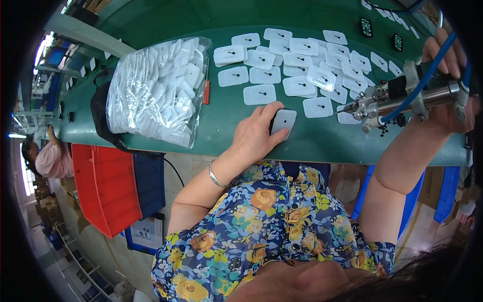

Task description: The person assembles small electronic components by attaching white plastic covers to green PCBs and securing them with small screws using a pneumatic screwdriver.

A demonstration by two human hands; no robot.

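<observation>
My left hand (251, 135) is closed around the edge of a white rounded plastic plate (285, 121) with a dark spot in it, near the table's front edge. A dark side shows under the plate. At the right, my right hand (443, 55) is curled around a metal cylindrical tool (422, 100) with a thin tip and blue hose (427, 75). The tip points left, towards the spread plates and apart from the held one. The tool hides part of my right hand. Small black pieces (386, 127) lie under the tool.
Many white plates (264, 93) with black marks lie spread and overlapping on the green table (221, 138). A clear bag (151, 95) of white pieces sits at left, beside a red-handled object (206, 92). A red bin (108, 186) stands below; another person (53, 156) sits far left.
</observation>
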